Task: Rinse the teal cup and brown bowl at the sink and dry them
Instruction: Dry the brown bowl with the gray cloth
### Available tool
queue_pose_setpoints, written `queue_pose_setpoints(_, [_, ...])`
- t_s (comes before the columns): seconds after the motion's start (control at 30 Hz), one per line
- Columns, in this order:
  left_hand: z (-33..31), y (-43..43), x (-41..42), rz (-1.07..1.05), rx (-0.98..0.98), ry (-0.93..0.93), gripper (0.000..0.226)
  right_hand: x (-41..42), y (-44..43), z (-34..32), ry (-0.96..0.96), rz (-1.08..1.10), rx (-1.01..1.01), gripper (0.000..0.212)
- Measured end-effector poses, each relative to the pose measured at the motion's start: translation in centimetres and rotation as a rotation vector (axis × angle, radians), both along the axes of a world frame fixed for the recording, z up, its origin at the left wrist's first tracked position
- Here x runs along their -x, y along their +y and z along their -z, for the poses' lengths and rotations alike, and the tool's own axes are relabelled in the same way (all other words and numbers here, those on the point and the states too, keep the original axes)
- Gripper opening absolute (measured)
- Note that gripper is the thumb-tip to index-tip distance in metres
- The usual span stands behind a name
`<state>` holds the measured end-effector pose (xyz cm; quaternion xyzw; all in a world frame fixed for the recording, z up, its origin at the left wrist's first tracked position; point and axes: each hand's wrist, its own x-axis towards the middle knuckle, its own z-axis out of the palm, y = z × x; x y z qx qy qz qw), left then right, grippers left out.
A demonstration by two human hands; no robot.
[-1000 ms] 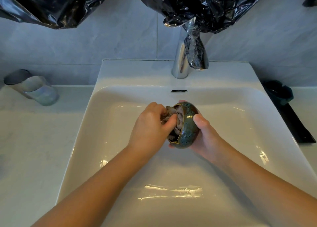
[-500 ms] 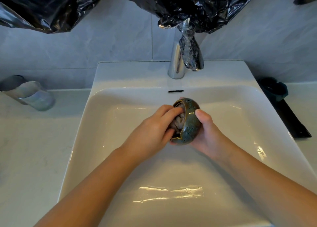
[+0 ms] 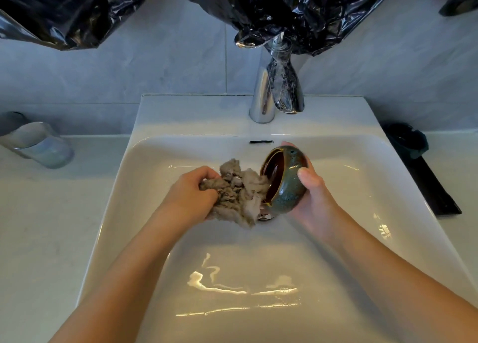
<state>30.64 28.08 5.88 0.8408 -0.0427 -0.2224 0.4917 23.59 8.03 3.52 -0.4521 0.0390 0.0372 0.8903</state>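
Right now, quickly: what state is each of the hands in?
Left hand: fingers curled, gripping the crumpled cloth.
Right hand: holding the brown bowl, tipped on its side.

Bowl: over the sink; blue-green glaze with dark speckles outside, glossy dark brown inside, thin golden-brown rim.
Cloth: over the sink; mottled grey-beige.
Sink: plain glossy white.
Tap: at the sink's back edge; mirror chrome.
Plastic sheet: above the sink; glossy black with pale crinkle highlights.
Wall tiles: behind the sink; pale blue-grey, faint cloudy marbling.
Counter: beside the sink; off-white.
Tumbler: left of the sink; pearly pale blue, dark grey mouth.
Cup: right of the sink; dark teal.
Tray: right of the sink; plain black.
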Motion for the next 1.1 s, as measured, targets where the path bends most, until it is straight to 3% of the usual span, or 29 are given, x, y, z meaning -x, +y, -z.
queue_pose_setpoints(0.1, [-0.3,-0.1,0.4,0.014,0.101,0.182,0.031,0.0,-0.1,-0.7,0.02,0.025,-0.162,0.079])
queue_pose_setpoints(0.2, [-0.7,-1.6,1.5,0.009,0.389,0.42,0.026,0.3,0.7,-1.0,0.037,0.032,-0.185,0.067])
queue_pose_setpoints(0.33, [0.3,-2.9,2.1,0.018,0.559,0.395,0.052,0.3,1.5,-1.6,-0.01,0.044,-0.204,0.063])
queue_pose_setpoints(0.43, [0.2,-3.2,2.4,-0.123,0.798,0.413,0.048,0.2,1.3,-2.4,0.045,0.166,-0.294,0.062])
queue_pose_setpoints(0.63, [0.7,-5.0,3.5,-0.217,0.802,0.278,0.036,0.3,2.7,-2.0,0.038,0.164,-0.244,0.071])
queue_pose_setpoints(0.77, [0.6,-5.0,3.4,-0.215,0.882,0.419,0.044,0.6,3.1,-1.8,0.035,0.136,-0.21,0.072])
queue_pose_setpoints(0.93, [1.6,-4.5,3.0,-0.177,0.893,0.527,0.057,0.3,2.5,-1.9,0.027,0.086,0.021,0.061])
queue_pose_setpoints(1.0, [1.7,-4.4,2.9,-0.228,0.855,0.484,0.049,-0.1,2.0,-1.8,0.071,0.153,0.124,0.06])
queue_pose_setpoints(1.1, [1.3,-4.4,2.8,-0.33,0.762,0.33,0.042,0.0,1.7,-1.7,0.09,0.271,0.343,0.041])
